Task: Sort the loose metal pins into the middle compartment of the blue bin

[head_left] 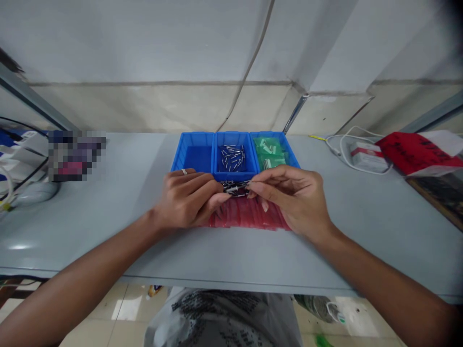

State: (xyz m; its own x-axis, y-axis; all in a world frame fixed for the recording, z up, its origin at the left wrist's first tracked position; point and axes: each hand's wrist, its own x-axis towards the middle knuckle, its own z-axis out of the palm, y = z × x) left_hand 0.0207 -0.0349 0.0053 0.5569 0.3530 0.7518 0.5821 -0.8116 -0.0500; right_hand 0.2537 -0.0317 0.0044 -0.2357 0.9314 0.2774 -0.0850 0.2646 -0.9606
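My left hand (193,197), with a ring on one finger, is closed, its thumb and fingertips at one end of a small silver metal rivet (233,189). My right hand (296,197) pinches the thin other end between thumb and fingertips. Close behind and below the fingertips lie more dark and shiny rivets (238,194), partly hidden by my hands. Red plastic bags (249,215) lie flat on the table under both hands. Past the fingers, the middle blue bin (237,174) holds many loose rivets (232,158).
The left blue bin (195,137) shows a bare floor; the right one (291,153) holds green bags (269,149). At the right of the table (144,250) are a cable (356,166), a small box (369,156) and a red packet (419,152). A computer mouse (38,193) sits left.
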